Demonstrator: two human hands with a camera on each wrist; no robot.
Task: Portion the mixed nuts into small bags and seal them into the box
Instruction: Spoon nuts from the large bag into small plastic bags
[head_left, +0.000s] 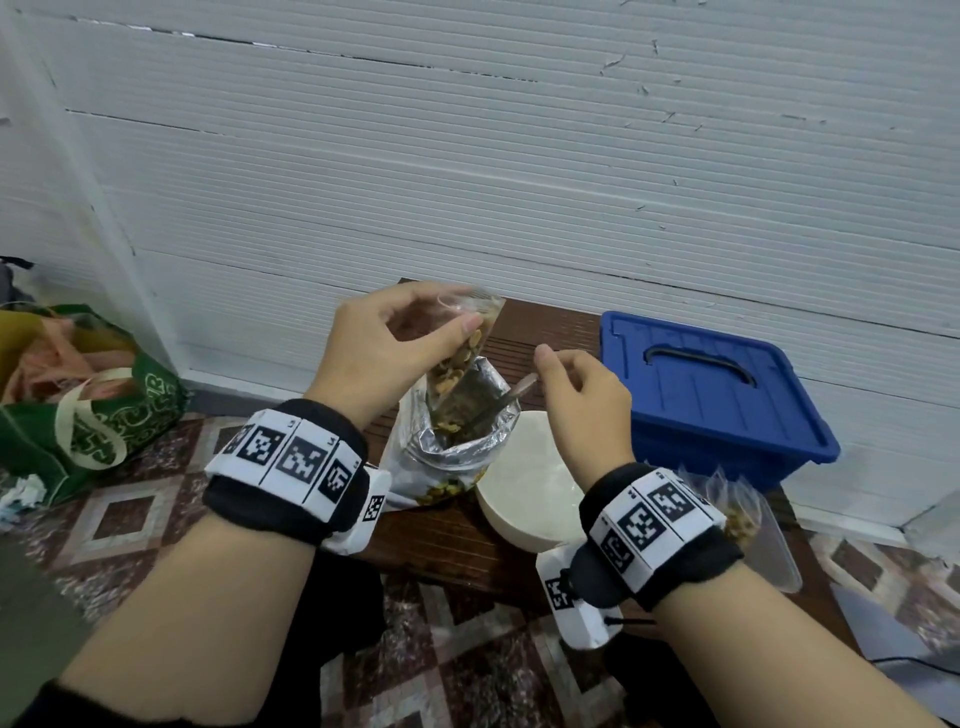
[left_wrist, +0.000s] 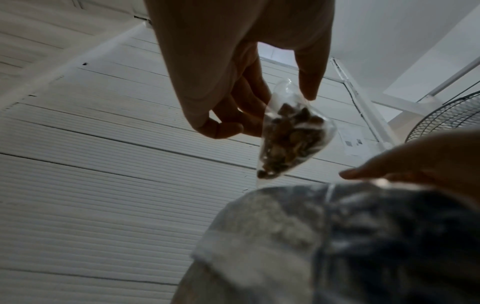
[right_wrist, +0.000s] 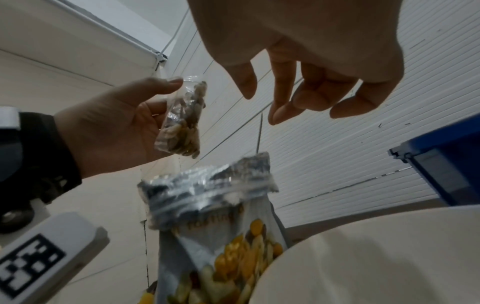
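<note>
The left hand (head_left: 384, 348) pinches a small clear bag (head_left: 460, 358) of mixed nuts at its top edge between thumb and fingers, holding it tilted just above the open mouth of the large foil nut pouch (head_left: 452, 447). That pouch stands upright near the middle of the low dark wooden table (head_left: 447, 540), its silver top folded open. The right hand (head_left: 582, 400) hangs beside the pouch with its fingers loosely curled; in the right wrist view they grip nothing, and a spoon handle (head_left: 522, 387) sticks out of the pouch just below them, apart from the fingertips. A white round bowl (head_left: 524, 499) sits touching the pouch on its right side. The blue box (head_left: 711, 395), lid on, stands at the table's back right corner. More filled small bags (head_left: 743, 514) lie near the right edge, partly hidden behind the right wrist band. A green shopping bag (head_left: 93, 415) sits on the tiled floor to the left.
</note>
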